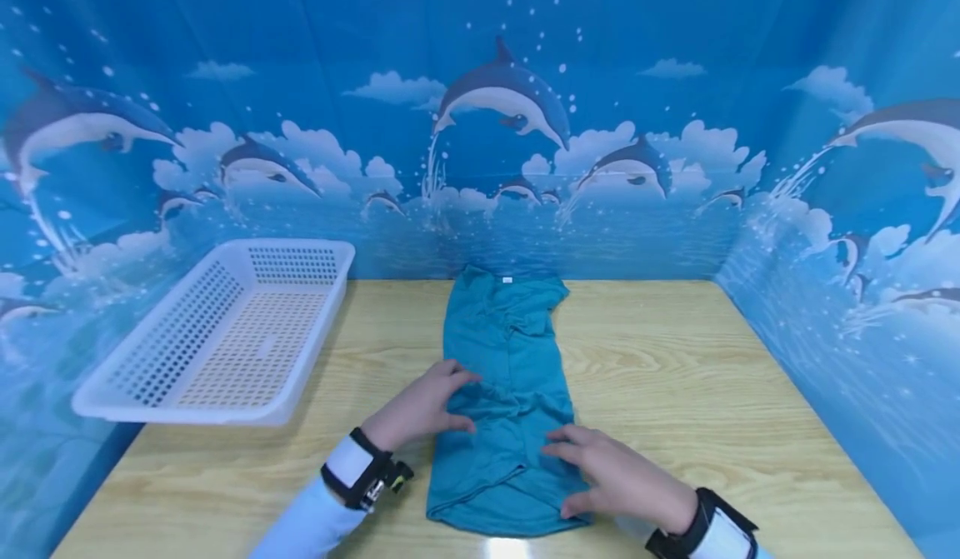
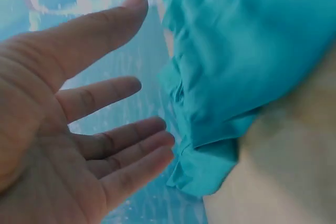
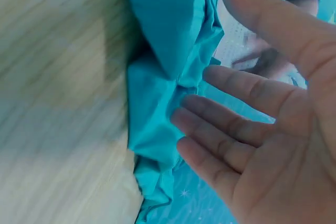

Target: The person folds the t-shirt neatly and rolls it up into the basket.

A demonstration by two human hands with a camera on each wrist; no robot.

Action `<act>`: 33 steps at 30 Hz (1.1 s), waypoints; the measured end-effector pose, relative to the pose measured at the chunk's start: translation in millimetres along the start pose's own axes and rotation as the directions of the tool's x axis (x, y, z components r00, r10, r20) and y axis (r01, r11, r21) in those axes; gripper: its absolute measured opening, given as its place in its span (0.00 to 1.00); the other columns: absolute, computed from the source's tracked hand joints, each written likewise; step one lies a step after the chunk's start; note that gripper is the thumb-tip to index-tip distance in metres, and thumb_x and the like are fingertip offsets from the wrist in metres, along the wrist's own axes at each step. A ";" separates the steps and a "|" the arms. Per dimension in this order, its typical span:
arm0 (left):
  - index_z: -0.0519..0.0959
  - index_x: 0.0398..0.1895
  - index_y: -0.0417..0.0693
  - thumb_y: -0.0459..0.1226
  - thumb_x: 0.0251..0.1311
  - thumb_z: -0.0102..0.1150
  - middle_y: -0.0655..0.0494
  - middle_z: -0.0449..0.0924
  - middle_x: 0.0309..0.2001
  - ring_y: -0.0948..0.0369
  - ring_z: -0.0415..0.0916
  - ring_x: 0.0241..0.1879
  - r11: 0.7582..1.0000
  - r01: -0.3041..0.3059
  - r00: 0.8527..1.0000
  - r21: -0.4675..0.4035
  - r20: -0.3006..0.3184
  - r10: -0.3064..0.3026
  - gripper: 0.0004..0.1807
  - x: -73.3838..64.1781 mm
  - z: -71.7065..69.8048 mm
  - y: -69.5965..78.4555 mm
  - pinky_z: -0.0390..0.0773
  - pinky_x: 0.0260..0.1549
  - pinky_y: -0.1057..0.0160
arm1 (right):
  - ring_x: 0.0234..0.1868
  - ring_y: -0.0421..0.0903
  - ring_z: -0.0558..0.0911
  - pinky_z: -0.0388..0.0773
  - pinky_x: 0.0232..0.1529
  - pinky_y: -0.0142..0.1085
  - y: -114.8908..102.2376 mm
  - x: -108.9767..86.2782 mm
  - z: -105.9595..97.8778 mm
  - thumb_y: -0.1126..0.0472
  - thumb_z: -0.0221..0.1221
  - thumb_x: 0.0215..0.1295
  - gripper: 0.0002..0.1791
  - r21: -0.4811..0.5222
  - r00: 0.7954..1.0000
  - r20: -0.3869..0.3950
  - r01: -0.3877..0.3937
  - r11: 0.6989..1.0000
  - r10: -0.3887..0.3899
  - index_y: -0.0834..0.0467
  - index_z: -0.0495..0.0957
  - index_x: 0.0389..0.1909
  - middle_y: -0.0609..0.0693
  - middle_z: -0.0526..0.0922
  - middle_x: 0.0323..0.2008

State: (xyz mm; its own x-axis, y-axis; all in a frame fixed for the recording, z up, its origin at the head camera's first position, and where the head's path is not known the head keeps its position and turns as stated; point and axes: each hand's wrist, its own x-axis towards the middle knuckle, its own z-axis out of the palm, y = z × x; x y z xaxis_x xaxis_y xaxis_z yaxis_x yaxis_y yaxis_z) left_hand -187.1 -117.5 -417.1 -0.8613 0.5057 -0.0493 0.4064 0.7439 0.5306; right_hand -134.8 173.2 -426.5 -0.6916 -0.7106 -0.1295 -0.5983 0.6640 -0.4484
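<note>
A teal shirt [image 1: 495, 351] lies lengthwise on the table, folded narrow, with its collar and a small white label at the far end and its hem toward me. My left hand [image 1: 423, 405] hovers at the shirt's left edge, fingers spread and thumb apart. On the opposite edge, lower down, my right hand [image 1: 618, 471] is held with loosely extended fingers over the cloth. In the left wrist view the palm faces the shirt [image 2: 226, 61] with nothing in it. The right wrist view shows relaxed fingers beside the rumpled edge of the shirt [image 3: 157, 93].
A white plastic basket [image 1: 300, 376] with perforated walls stands on the left of the wood-grain table [image 1: 675, 359]. Behind and along both sides hangs a blue curtain [image 1: 360, 26] printed with dolphins. The shirt's collar end reaches the curtain at the table's back edge.
</note>
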 end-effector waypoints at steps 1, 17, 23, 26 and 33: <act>0.72 0.62 0.48 0.47 0.48 0.71 0.50 0.71 0.54 0.56 0.72 0.53 1.000 -0.020 1.000 0.004 0.009 0.020 0.36 -9.2 2.8 0.9 0.76 0.50 0.56 | 0.58 0.50 0.74 0.75 0.55 0.45 1.3 -1.1 0.1 0.43 0.67 0.51 0.35 0.001 1.000 -0.006 -0.002 1.000 0.002 0.53 0.74 0.60 0.50 0.72 0.59; 0.79 0.44 0.53 0.46 0.49 0.69 0.65 0.68 0.40 0.71 0.64 0.38 0.992 -0.097 0.990 0.081 0.112 0.088 0.19 -56.1 37.2 0.9 0.74 0.37 0.72 | 0.37 0.31 0.69 0.74 0.38 0.28 8.3 -4.6 20.7 0.53 0.70 0.49 0.20 0.001 0.998 -0.069 0.012 1.000 -0.012 0.52 0.80 0.44 0.37 0.67 0.39; 0.78 0.29 0.57 0.40 0.54 0.65 0.69 0.68 0.31 0.74 0.65 0.31 0.991 -0.129 0.981 0.036 0.152 0.122 0.04 -57.5 41.2 3.2 0.71 0.29 0.74 | 0.31 0.29 0.67 0.70 0.30 0.25 5.8 -3.6 21.7 0.59 0.66 0.54 0.07 -0.022 0.997 -0.067 0.044 0.999 -0.046 0.46 0.78 0.32 0.34 0.67 0.32; 0.77 0.26 0.58 0.40 0.56 0.64 0.71 0.69 0.29 0.74 0.65 0.29 0.991 -0.130 0.976 0.010 0.178 0.126 0.05 -56.0 39.6 4.2 0.70 0.28 0.75 | 0.32 0.28 0.70 0.73 0.32 0.27 4.2 -1.6 17.0 0.62 0.64 0.55 0.08 0.016 0.999 -0.037 0.013 1.000 -0.012 0.46 0.78 0.32 0.33 0.72 0.32; 0.77 0.31 0.55 0.41 0.59 0.61 0.70 0.72 0.28 0.73 0.67 0.27 0.991 -0.101 0.982 -0.090 0.151 0.114 0.03 -46.8 10.5 5.3 0.71 0.28 0.72 | 0.30 0.29 0.72 0.72 0.30 0.29 4.6 3.3 -6.3 0.59 0.63 0.59 0.05 0.127 0.999 -0.040 -0.024 0.992 0.030 0.48 0.78 0.36 0.35 0.77 0.31</act>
State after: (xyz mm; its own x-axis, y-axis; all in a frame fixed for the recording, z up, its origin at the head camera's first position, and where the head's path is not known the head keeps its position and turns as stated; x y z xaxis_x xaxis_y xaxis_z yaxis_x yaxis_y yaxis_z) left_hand -141.5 -132.6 -420.9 -0.7537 0.6469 -0.1155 0.4619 0.6466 0.6071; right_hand -142.3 175.3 -423.4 -0.7245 -0.6808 -0.1077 -0.5248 0.6461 -0.5542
